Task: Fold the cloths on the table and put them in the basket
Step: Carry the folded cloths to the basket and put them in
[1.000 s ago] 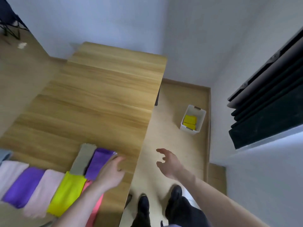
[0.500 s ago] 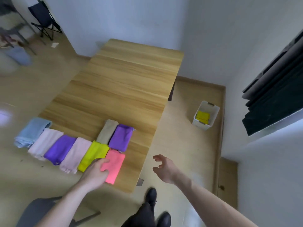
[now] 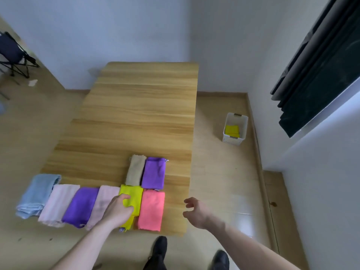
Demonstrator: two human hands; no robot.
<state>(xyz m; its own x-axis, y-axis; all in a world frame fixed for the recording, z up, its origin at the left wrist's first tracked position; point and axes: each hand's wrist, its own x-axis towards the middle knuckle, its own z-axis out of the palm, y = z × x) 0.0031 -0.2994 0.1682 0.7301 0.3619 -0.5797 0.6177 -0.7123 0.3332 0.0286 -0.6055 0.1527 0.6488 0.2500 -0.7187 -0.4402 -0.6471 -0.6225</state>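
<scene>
Several folded cloths lie along the near edge of the wooden table [image 3: 136,106]: light blue [image 3: 37,193], pale pink [image 3: 58,203], purple [image 3: 81,206], another pale pink [image 3: 104,199], yellow [image 3: 134,195] and coral pink [image 3: 152,209]. Behind them lie a beige cloth [image 3: 135,169] and a second purple cloth [image 3: 153,172]. My left hand [image 3: 119,209] grips the yellow cloth, fingers curled into its fabric. My right hand [image 3: 194,211] hovers open past the table's right edge, holding nothing. A white basket [image 3: 227,138] on the floor to the right holds a folded yellow cloth [image 3: 231,130].
A dark folding chair [image 3: 13,55] stands at the far left by the wall. Dark curtains [image 3: 319,71] hang on the right wall. My black shoes [image 3: 159,250] stand on the floor just in front of the table's near edge.
The view has swung left and back, bringing the whole row of cloths into sight. My left hand slid from the coral pink cloth's edge onto the yellow cloth and closed on it.
</scene>
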